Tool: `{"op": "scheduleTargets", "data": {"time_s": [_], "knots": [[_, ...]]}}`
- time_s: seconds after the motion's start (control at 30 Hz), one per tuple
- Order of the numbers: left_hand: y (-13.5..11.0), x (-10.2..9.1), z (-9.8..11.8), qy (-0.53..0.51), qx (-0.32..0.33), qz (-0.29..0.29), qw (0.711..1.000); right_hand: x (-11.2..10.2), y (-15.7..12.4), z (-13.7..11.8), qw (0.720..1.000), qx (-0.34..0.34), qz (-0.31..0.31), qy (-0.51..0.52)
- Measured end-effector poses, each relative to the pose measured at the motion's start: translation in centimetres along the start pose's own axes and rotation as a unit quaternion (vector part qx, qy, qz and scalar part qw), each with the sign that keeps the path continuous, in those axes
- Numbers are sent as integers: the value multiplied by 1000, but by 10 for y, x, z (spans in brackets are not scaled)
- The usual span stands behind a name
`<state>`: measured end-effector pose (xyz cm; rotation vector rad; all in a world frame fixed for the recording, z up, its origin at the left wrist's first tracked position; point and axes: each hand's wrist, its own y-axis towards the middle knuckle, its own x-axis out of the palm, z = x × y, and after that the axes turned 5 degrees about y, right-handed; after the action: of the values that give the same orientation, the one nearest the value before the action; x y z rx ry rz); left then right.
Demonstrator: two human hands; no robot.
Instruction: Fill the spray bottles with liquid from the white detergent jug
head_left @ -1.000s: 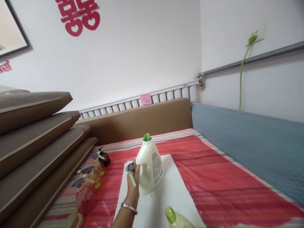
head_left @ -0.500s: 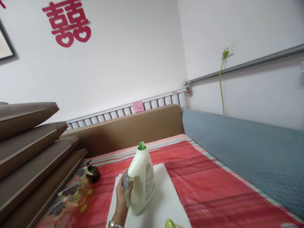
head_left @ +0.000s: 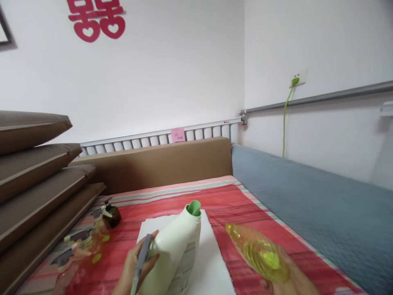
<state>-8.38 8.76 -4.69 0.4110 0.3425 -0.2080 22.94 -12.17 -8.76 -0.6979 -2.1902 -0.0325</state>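
Left hand (head_left: 133,266): fingers wrapped on the handle of a pale-green plastic detergent jug (head_left: 175,250), tilted toward 1 o'clock, green spout (head_left: 194,207) open.

Right hand (head_left: 294,274): fingers closed around a translucent yellow-green plastic bottle (head_left: 259,253), neck toward 10 o'clock.

White towel (head_left: 211,262) beneath, on the red striped bedsheet (head_left: 245,205).

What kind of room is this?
Likely a bedroom at home: a bed with a striped red sheet and a blue mattress, stacked cushions, and a red paper wedding character on the wall.

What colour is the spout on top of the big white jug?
Green. The spout tops the pale jug; the head view shows it best.
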Motion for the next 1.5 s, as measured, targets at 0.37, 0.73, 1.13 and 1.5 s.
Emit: {"op": "scheduleTargets", "data": {"time_s": [0.37,0.73,1.13,1.5], "knots": [[-1,2,-16,50,34,-85,995,86,21,-72,989,-64,-28,-132],[-3,2,-26,-18,24,-92,995,114,36,-83,953,-90,-31,-287],[0,9,-30,-33,17,-105,994,130,33,-93,911,-113,-39,-394],[0,10,-36,-39,12,-115,992,143,42,-105,877,-144,-32,-457]]}}
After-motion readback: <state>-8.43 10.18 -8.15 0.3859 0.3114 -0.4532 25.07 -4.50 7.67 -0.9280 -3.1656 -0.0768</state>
